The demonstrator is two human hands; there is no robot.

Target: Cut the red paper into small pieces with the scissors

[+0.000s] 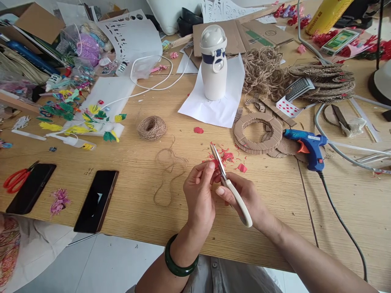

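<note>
My right hand [241,195] is closed round the white-handled scissors [236,199], whose blades point up and away from me. Between the thumb and fingers of my left hand [200,195] is a small red piece [216,163], right beside the blades; its material is hard to make out. Red scraps [227,156] lie scattered on the table just beyond my hands, with one loose red petal-shaped piece [198,130] farther off. A loose strand of twine [171,162] curls to the left of my hands.
A ball of twine [152,127], a white bottle [214,69] on paper, cardboard rings [258,132] and a blue glue gun [308,146] with a trailing cord surround the work spot. Phones [96,201] and red-handled scissors [16,179] lie left. Another person's clothing [33,248] shows lower left.
</note>
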